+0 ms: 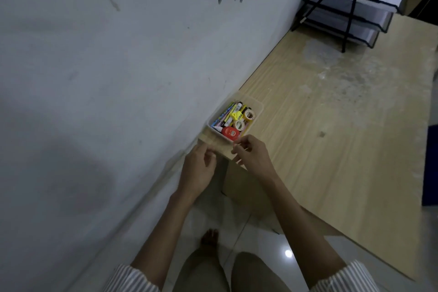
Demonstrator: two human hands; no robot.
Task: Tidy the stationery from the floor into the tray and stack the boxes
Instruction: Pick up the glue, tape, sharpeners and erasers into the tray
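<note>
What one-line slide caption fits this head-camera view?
Left hand and right hand at the near end of a stationery-filled clear tray on a wooden desk.

Left hand (pixel 199 166) and right hand (pixel 251 156) held forward, fingers (pixel 209 158) loosely curled.

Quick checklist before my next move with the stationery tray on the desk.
1. Tray fully on the desk: ok, close to its corner.
2. Stationery inside, tape rolls included: ok.
3. Right hand off the tray: cannot tell, blurred.
4. Left hand empty: cannot tell.
5. Floor free of stationery: cannot tell, little of it shows.
6. Boxes stacked: cannot tell, none in view.
</note>
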